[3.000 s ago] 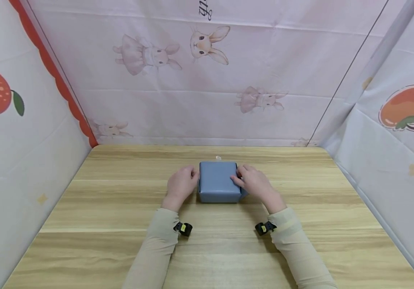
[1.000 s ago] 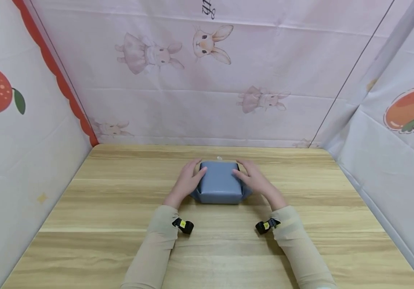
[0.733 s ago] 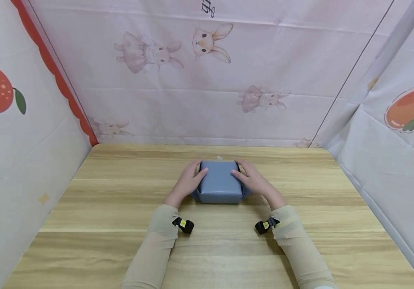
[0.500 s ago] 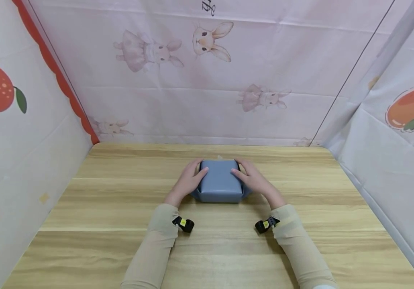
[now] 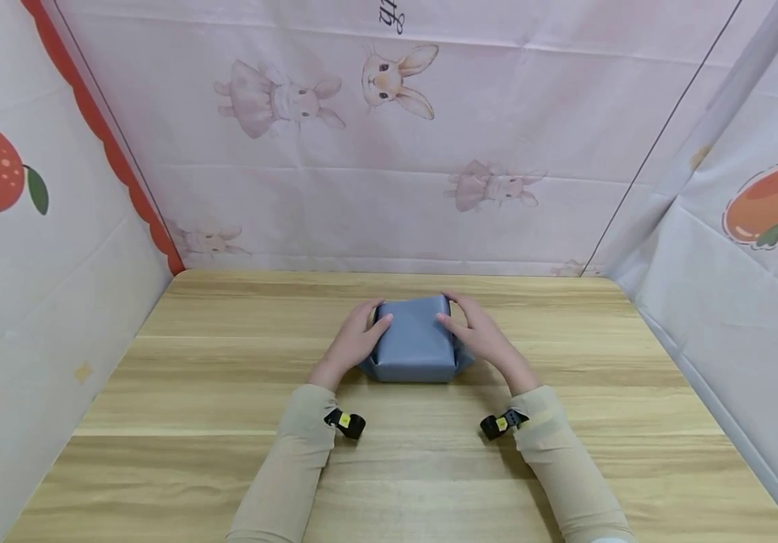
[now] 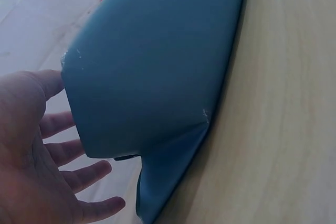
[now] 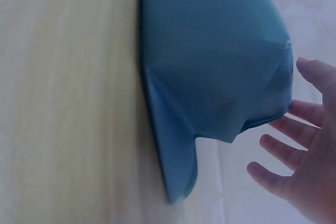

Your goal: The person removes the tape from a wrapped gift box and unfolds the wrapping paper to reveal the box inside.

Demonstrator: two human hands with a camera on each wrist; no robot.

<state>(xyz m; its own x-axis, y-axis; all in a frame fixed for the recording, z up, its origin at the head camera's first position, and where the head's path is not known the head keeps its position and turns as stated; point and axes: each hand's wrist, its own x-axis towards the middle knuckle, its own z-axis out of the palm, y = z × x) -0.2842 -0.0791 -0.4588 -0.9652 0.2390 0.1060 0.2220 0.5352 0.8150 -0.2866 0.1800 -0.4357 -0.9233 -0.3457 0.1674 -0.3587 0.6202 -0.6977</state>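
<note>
A box-shaped bundle covered in blue-grey wrapping paper [image 5: 414, 341] sits near the far side of the table. Pointed side flaps stick out low on both ends, as the left wrist view shows with one flap [image 6: 170, 174]. My left hand [image 5: 351, 339] holds the left far corner, thumb on top and fingers at the side and behind. At the right far corner, my right hand [image 5: 484, 335] has its thumb over the paper and its index finger at the raised edge. In the right wrist view, the other fingers of that hand are spread below the paper. What lies inside is hidden.
The wood-grain table [image 5: 402, 483] carries the bundle. Printed cloth walls stand close behind the back wall [image 5: 334, 211] and on both sides. Black wrist cameras, such as the left one [image 5: 346, 423], hang at the inner sides of both wrists.
Earlier, the left hand's fingers were curled at the bundle's left side; both hands then spread over its far corners. Now the right far corner of the paper has risen with my right index finger.
</note>
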